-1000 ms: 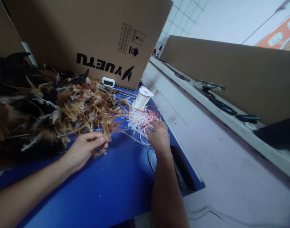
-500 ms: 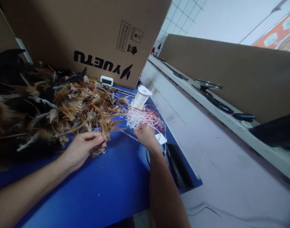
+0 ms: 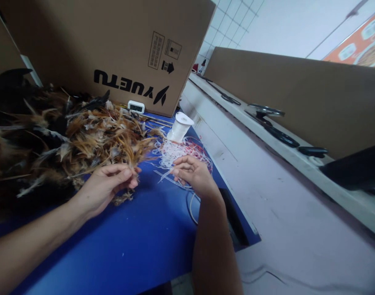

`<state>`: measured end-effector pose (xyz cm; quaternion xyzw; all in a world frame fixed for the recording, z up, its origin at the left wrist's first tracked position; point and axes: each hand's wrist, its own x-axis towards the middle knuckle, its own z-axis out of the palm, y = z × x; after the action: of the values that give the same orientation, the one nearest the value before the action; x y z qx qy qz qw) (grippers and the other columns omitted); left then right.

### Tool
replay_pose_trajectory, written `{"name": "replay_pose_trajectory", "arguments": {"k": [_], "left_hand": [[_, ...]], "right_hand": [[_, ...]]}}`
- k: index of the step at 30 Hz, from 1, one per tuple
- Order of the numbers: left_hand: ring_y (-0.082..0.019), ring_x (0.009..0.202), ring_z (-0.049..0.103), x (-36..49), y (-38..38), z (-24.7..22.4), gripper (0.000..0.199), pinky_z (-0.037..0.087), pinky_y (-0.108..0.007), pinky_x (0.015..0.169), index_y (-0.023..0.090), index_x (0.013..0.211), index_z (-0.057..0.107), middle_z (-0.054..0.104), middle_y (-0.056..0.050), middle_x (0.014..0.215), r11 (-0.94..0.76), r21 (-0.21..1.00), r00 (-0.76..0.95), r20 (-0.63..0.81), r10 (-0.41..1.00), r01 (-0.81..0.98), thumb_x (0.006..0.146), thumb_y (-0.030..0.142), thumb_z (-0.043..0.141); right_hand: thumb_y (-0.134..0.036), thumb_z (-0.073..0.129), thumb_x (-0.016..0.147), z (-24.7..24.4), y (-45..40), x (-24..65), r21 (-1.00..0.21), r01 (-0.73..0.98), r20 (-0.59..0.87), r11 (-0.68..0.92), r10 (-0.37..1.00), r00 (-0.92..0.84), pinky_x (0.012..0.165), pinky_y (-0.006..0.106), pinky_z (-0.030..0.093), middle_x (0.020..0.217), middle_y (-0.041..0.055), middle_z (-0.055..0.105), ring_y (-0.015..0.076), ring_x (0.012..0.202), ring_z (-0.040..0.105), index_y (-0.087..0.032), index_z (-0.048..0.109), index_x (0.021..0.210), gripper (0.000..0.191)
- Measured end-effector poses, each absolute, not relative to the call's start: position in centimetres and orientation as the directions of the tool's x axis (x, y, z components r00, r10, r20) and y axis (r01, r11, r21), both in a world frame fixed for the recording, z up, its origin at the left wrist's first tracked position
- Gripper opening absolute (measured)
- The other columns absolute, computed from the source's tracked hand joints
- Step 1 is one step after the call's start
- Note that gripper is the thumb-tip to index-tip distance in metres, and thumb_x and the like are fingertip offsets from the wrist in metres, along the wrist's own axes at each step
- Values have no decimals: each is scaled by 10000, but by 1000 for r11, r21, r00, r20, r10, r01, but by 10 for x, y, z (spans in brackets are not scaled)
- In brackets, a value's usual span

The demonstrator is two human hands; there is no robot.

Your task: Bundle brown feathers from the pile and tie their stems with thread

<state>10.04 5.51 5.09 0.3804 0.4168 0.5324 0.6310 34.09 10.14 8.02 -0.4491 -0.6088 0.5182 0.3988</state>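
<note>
My left hand [image 3: 115, 184] is closed in a pinch on a small bunch of golden-brown feathers [image 3: 132, 157], whose tips fan upward against the pile behind. Across from it, my right hand [image 3: 192, 172] pinches a thin white ribbon strip [image 3: 165, 176] that points left toward the feathers; the two do not touch. Just beyond the right fingers lies a tangle of white and red ribbon strips [image 3: 171, 152]. A large heap of brown and black feathers [image 3: 89, 135] spreads beyond and left of my left hand.
A white spool [image 3: 180, 126] stands behind the ribbon tangle. Against the blue tabletop's [image 3: 128, 241] back stands a large cardboard box [image 3: 122, 45], with a small white digital display [image 3: 136, 107] before it. A dark flat object [image 3: 235, 221] and a cable [image 3: 192, 209] lie right.
My right hand has drawn back from the ribbon tangle, turned, and brought a white strip out to the left. My left hand keeps its feather bunch nearly in place.
</note>
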Motion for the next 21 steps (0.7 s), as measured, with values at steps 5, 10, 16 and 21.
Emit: {"name": "replay_pose_trajectory", "arguments": {"k": [5, 10, 16, 21], "left_hand": [[-132, 532, 600, 127, 62, 67, 225, 497, -241, 546, 150, 675, 721, 680, -56, 603, 177, 913, 138, -135, 981, -367, 602, 344, 808], [-106, 474, 547, 152, 72, 66, 193, 463, -234, 518, 145, 683, 717, 630, -17, 522, 151, 928, 177, -94, 980, -340, 647, 324, 778], [-97, 598, 599, 152, 85, 58, 186, 494, -209, 642, 131, 682, 724, 678, -19, 636, 98, 902, 75, -73, 994, -420, 620, 290, 800], [-78, 587, 605, 143, 90, 55, 227, 503, -168, 600, 123, 709, 735, 697, -33, 679, 152, 858, 55, -144, 988, -491, 579, 284, 828]], "right_hand": [[-246, 732, 661, 83, 98, 335, -981, 182, -5, 61, 939, -343, 432, 180, 399, 620, -24, 613, 78, 508, 558, -162, 619, 814, 208], [-244, 734, 655, 84, 96, 333, -980, 194, -32, 41, 933, -359, 428, 183, 416, 672, -13, 635, 82, 513, 565, -165, 626, 872, 255], [-261, 720, 659, 74, 104, 342, -969, 243, -27, 45, 958, -287, 445, 204, 423, 645, -19, 618, 85, 496, 546, -173, 625, 822, 209], [-171, 642, 667, 61, 115, 358, -784, 588, 160, 197, 980, -116, 611, 311, 493, 667, 11, 636, 162, 632, 604, -184, 662, 782, 117]]}}
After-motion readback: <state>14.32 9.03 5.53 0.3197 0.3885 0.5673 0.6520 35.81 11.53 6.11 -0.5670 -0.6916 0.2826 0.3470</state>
